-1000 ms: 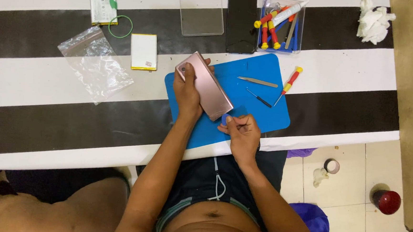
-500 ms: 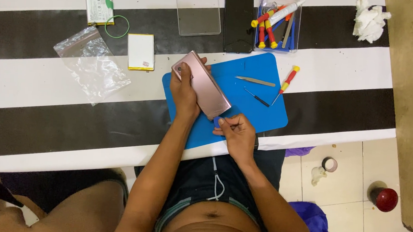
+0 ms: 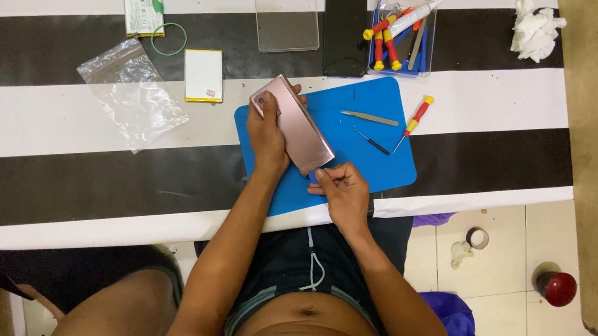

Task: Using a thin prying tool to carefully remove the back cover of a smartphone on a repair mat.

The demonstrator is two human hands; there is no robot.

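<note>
My left hand [image 3: 268, 133] grips a rose-gold phone [image 3: 296, 123], held tilted over a blue work mat [image 3: 376, 148]. My right hand [image 3: 339, 191] sits at the phone's lower corner with its fingers pinched together; whatever small thing they may hold is too small to make out. On the mat lie metal tweezers [image 3: 369, 117], a thin dark tool [image 3: 372, 141] and a red-and-yellow screwdriver [image 3: 415, 120].
The table has a black-and-white striped cover [image 3: 71, 168]. At the back are a clear tray of tools [image 3: 398, 34], a black phone [image 3: 344, 31], a clear case [image 3: 286, 20], two batteries [image 3: 203, 76], a green ring [image 3: 168, 39], a plastic bag [image 3: 132, 94] and white tissue [image 3: 537, 27].
My right hand has stayed pinched at the phone's lower corner. The left hand keeps its grip on the phone. The view shifted slightly.
</note>
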